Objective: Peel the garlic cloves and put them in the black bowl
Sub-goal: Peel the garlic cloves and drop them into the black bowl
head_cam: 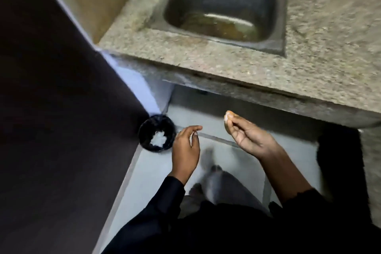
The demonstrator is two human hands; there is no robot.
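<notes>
We see a speckled stone tabletop (226, 64), rough and matt, with a steel sink (222, 8) set into it whose dull metal has a soft sheen and brownish staining at the bottom. The floor (144, 171) below looks like smooth pale tile with a faint gloss, and the black bowl (144, 130) on it appears glossy, plastic as far as we can tell. Our sleeves (165, 202) are dark matt cloth.

Sink (222, 8) set in the worktop (309, 57), bin (156, 133) on the floor (144, 171) below the worktop's left corner, both hands right of the bin
</notes>
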